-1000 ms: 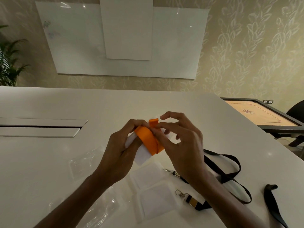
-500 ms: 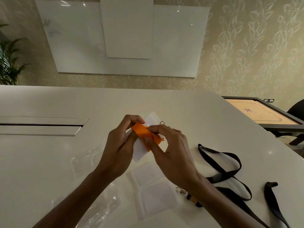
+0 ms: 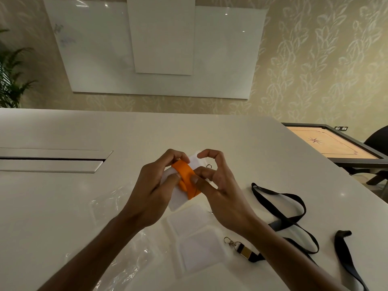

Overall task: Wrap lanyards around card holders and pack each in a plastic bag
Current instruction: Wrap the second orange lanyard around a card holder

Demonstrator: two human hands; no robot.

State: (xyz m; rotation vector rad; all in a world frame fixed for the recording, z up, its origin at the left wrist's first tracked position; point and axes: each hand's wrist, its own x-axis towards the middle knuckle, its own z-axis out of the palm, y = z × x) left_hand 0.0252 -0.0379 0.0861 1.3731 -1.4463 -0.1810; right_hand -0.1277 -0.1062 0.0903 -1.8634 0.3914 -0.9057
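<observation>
Room: leaf-patterned beige wall with a white glass board (image 3: 147, 49); a wooden carrom board (image 3: 331, 143) to the right.
Tabletop: glossy white tabletop (image 3: 63, 206), bare and open beyond the grip, its right edge running diagonally.
Grip: left hand (image 3: 153, 192) and right hand (image 3: 220, 192) both pinch the orange ribbon lanyard (image 3: 186, 179) wrapped around the clear plastic card holder (image 3: 178, 201), held above the tabletop.
Below the grip: spare clear card holders (image 3: 199, 246), crinkled plastic bags (image 3: 126, 265).
Right of the grip: black strap lanyard (image 3: 294, 206).
Change: the right index finger has lifted off the wrap.
</observation>
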